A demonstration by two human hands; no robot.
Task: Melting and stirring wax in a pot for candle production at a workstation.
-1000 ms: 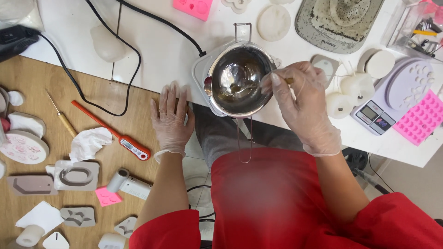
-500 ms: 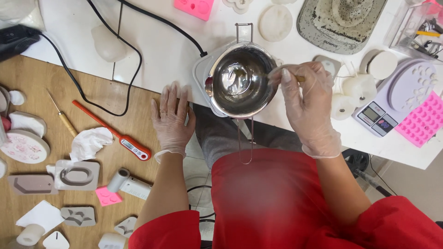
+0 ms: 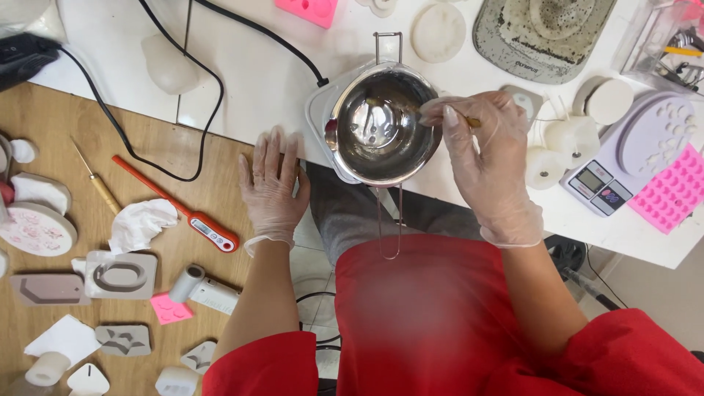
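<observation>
Right hand: the gloved right hand (image 3: 488, 158) pinches a thin wooden stick (image 3: 469, 122) between thumb and fingertips, fingers closed on it, its far end reaching over the rim into the pot.
Pot: a shiny steel melting pot (image 3: 381, 125) sits on a white hot plate (image 3: 317, 114) at the edge of the white table (image 3: 264, 81); its wire handle hangs toward the person, over the lap.
Pot contents: clear melted liquid with a few small bits near the bottom.
Left hand: the gloved left hand (image 3: 273, 187) lies flat, fingers spread and holding nothing, on the wooden table (image 3: 51, 125) just beside the hot plate.
Nearby on the wood: a red probe thermometer (image 3: 198, 220) left of that hand, a crumpled white tissue (image 3: 139, 224) next to it, grey moulds (image 3: 117, 275) below.
Right side: white candles (image 3: 568, 136) with wicks, a small digital scale (image 3: 598, 187), and a pink silicone mould (image 3: 671, 191) stand near the right hand.
</observation>
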